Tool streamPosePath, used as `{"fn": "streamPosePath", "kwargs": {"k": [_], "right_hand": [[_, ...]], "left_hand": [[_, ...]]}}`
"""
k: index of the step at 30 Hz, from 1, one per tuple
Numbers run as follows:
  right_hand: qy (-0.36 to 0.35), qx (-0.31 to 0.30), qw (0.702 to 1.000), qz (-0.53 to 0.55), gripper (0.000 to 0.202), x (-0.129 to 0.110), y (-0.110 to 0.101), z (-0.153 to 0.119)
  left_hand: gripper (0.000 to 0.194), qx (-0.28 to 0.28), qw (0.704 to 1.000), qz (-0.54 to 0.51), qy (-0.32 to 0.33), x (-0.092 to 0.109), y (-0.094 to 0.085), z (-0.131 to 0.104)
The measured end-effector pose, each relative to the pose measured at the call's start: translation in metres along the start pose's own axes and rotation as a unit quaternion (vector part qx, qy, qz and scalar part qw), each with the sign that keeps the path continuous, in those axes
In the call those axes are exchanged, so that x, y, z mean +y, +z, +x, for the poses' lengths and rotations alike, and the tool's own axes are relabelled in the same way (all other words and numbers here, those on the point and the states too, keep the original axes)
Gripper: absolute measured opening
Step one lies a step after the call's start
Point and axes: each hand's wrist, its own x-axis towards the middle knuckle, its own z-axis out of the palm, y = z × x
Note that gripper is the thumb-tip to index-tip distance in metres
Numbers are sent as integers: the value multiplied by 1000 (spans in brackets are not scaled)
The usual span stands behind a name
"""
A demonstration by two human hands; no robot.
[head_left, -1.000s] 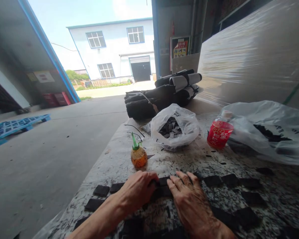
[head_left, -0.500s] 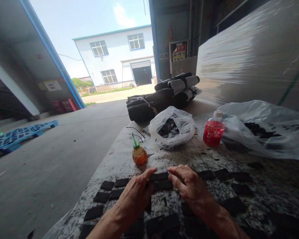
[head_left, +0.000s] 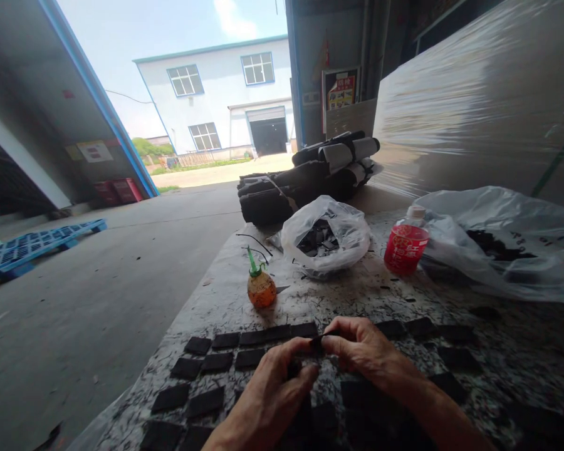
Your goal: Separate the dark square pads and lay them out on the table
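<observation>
Though half hidden, black piece (head_left: 316, 341) pinched in right hand (head_left: 363, 348), left hand's grip (head_left: 278, 383) unclear.

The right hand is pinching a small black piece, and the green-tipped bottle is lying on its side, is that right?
Not quite: the green-tipped bottle is standing upright, as the head view shows. The right hand is pinching a small black piece.

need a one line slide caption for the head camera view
Right hand pinches a small black piece, left hand close beside it, among rows of black pieces on a littered table.
</observation>
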Motion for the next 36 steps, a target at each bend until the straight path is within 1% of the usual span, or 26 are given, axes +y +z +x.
{"fn": "streamPosePath", "kwargs": {"k": [1, 2, 4, 6, 7, 9, 12, 16, 19, 22, 26, 29, 34, 36], "right_hand": [[1, 16, 1000, -11, 17, 0, -6, 1], [3, 32, 999, -22, 17, 1, -12, 2], [9, 61, 997, -40, 19, 4, -23, 5], [17, 83, 995, -54, 21, 9, -30, 7], [21, 91, 994, -61, 20, 11, -32, 8], [29, 102, 992, -74, 18, 14, -32, 9], [46, 97, 991, -83, 17, 10, -25, 8], [72, 69, 995, -31, 20, -1, -12, 3], [82, 55, 995, 9, 21, -4, -9, 1], [60, 64, 995, -39, 18, -3, -14, 0], [40, 101, 984, -143, 16, -3, -20, 0], [35, 113, 976, -183, 15, -1, -22, 1], [55, 124, 976, -172, 14, 6, -26, 5], [65, 129, 977, -156, 14, 9, -29, 6]], "left_hand": [[28, -5, 1000, 6, 7, 1, -2, -1], [26, -8, 1000, 10, 13, 1, -4, -1], [29, -1, 1000, 12, 23, 1, -8, -1], [28, 13, 1000, 10, 25, -1, -13, 1], [26, 17, 1000, 11, 22, -2, -15, 4], [26, 5, 1000, 11, 21, -3, -19, 10], [24, -7, 1000, -12, 15, 1, -22, 20], [33, -63, 996, -69, 14, 11, -18, 34], [26, -122, 988, -92, 33, 14, -13, 45], [23, -152, 984, -79, 50, 15, -11, 54], [20, -157, 985, -32, 65, 16, -14, 63], [20, -156, 985, -3, 73, 15, -16, 70], [21, -139, 986, 40, 88, 14, -15, 79], [21, -123, 984, 67, 106, 15, -16, 80]]}}
